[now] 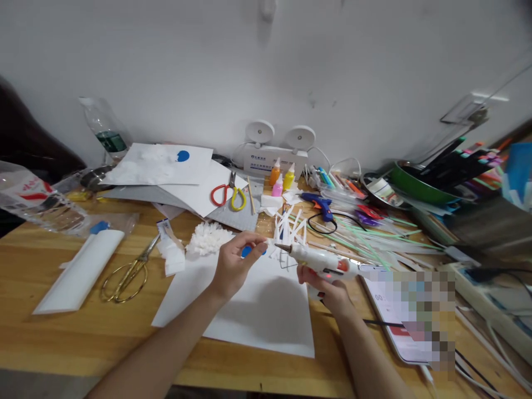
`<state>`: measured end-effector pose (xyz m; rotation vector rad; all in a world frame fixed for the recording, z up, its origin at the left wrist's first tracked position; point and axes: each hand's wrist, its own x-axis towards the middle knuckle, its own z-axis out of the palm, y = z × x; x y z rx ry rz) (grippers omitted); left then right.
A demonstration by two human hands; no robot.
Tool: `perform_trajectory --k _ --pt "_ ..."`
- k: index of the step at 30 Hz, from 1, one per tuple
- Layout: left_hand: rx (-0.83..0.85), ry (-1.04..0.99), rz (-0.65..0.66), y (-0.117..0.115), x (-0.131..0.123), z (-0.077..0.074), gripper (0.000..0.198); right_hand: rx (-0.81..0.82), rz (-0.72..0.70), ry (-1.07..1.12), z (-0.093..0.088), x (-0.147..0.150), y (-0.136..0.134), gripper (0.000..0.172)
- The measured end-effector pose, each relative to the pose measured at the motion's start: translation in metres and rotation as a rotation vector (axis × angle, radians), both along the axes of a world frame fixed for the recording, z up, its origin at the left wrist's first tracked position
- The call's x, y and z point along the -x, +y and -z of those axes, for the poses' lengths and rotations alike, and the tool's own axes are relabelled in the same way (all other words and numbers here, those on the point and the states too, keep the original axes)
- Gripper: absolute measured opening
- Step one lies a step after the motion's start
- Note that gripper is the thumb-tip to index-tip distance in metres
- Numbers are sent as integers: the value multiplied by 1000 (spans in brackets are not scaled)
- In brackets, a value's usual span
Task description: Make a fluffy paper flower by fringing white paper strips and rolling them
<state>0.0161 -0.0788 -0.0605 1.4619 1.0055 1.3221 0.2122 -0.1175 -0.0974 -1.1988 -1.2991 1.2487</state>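
Observation:
My left hand is closed in a pinch above a white paper sheet; a small white piece seems to show at its fingertips, too small to name. My right hand is wrapped round a white glue gun, whose dark nozzle points left, close to my left fingertips. A blue disc shows partly behind the left fingers. Just left of that hand lies a fluffy white paper flower. White paper strips lie behind the nozzle.
Gold-handled scissors and a folded white paper lie left. Red-and-yellow pliers, small paint bottles and a blue glue gun lie behind. A phone and power strip are right; a water bottle stands left.

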Motion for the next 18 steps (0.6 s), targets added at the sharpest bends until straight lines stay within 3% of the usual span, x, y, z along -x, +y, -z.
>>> perform_trajectory --k 9,18 --pt "29 11 29 0 0 3 13 23 21 34 -7 3 0 26" --pt "31 13 45 1 0 3 13 134 58 43 1 2 -3 26"
